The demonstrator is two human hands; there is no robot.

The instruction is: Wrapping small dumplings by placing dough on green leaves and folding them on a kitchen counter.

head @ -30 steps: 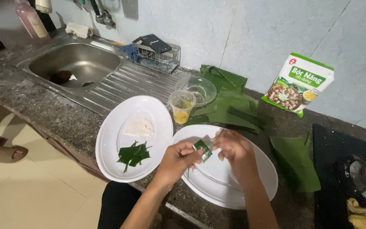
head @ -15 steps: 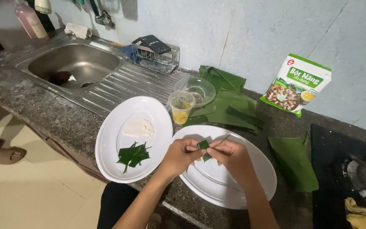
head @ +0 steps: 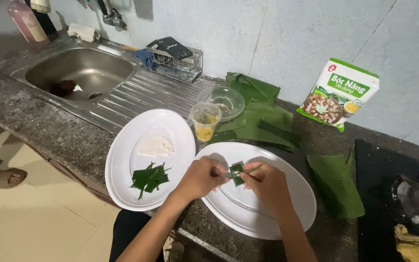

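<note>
Both hands meet over a white oval plate (head: 287, 216) at the counter's front. My left hand (head: 201, 177) and my right hand (head: 266, 183) pinch a small folded green leaf parcel (head: 236, 173) between their fingertips. To the left, a second white plate (head: 122, 170) holds a white flat piece of dough (head: 155, 145) and a small heap of green leaf strips (head: 149, 177). A clear plastic cup (head: 205, 121) with yellow filling stands behind the plates.
Banana leaves (head: 260, 114) lie behind, with a clear bowl (head: 225, 99) on them, and another leaf (head: 334, 182) at the right. A flour bag (head: 339, 93) leans on the wall. Steel sink (head: 76, 73) at left, gas stove (head: 403, 194) at right.
Both hands have stayed over the oval plate, shifting slightly left while working the leaf parcel between the fingers. Nothing else moved.
</note>
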